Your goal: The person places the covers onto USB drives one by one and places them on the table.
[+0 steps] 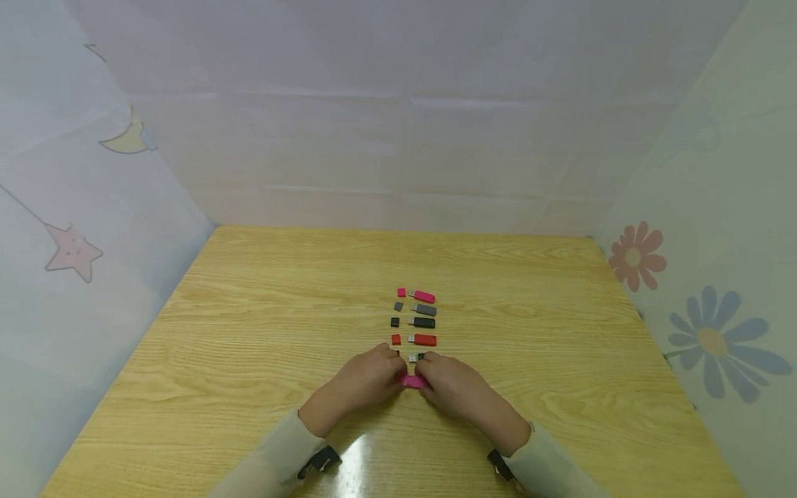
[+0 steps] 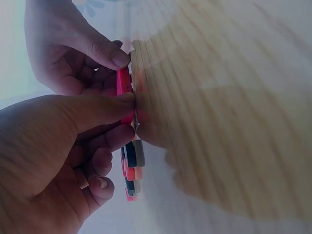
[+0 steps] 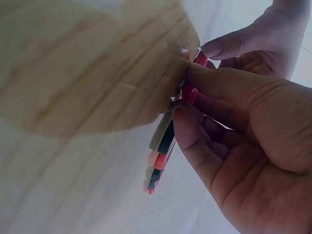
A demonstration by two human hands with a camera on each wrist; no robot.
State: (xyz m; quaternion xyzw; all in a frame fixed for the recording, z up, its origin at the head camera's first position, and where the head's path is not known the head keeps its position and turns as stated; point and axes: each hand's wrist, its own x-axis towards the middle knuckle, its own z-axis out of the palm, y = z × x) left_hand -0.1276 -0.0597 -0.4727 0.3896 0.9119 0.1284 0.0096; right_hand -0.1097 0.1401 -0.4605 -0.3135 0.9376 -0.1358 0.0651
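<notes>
Low over the table, both hands pinch one pink USB stick (image 1: 412,382), its middle showing between them in the head view. My left hand (image 1: 371,377) grips its left end between thumb and fingers, and my right hand (image 1: 453,384) grips its right end the same way. In the left wrist view the pink stick (image 2: 125,82) shows between the two thumbs. Just beyond the fingers lies a black USB stick (image 1: 415,357), its metal plug bare and its body partly hidden by the right hand. Its small black cap is mostly covered by the left hand.
Farther back, uncapped USB sticks lie in a column: red (image 1: 426,340), black (image 1: 425,323), grey (image 1: 426,310) and pink (image 1: 424,297). Left of each is its cap: red (image 1: 396,339), black (image 1: 395,322), grey (image 1: 398,306), pink (image 1: 401,292). Printed curtains surround the wooden table (image 1: 218,332).
</notes>
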